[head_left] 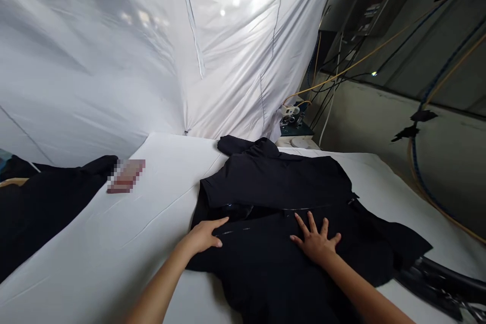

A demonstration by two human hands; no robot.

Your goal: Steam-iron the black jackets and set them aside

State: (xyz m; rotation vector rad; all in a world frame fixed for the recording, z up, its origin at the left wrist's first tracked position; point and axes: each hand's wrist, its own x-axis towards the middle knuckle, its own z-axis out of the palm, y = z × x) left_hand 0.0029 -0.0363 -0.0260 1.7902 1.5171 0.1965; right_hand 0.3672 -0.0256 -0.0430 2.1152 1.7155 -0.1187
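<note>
A black garment [277,258] lies spread over the white table, its upper part folded across the middle. A thin line like zip teeth runs along that fold, and a small pull-like piece shows at its right end. On the garment's left side rests my left hand [203,237], index finger and thumb stretched apart; its other fingers are partly hidden. My right hand [318,242] lies flat on the cloth just below the fold, fingers spread, holding nothing. Between the hands, a dark gap opens under the folded layer.
The white table [152,212] carries a pixelated reddish object [127,176] at left. More black cloth [45,207] lies at the left edge. At lower right is a black padded part [448,283]. White sheeting [228,50] hangs behind; cables [417,136] run at right.
</note>
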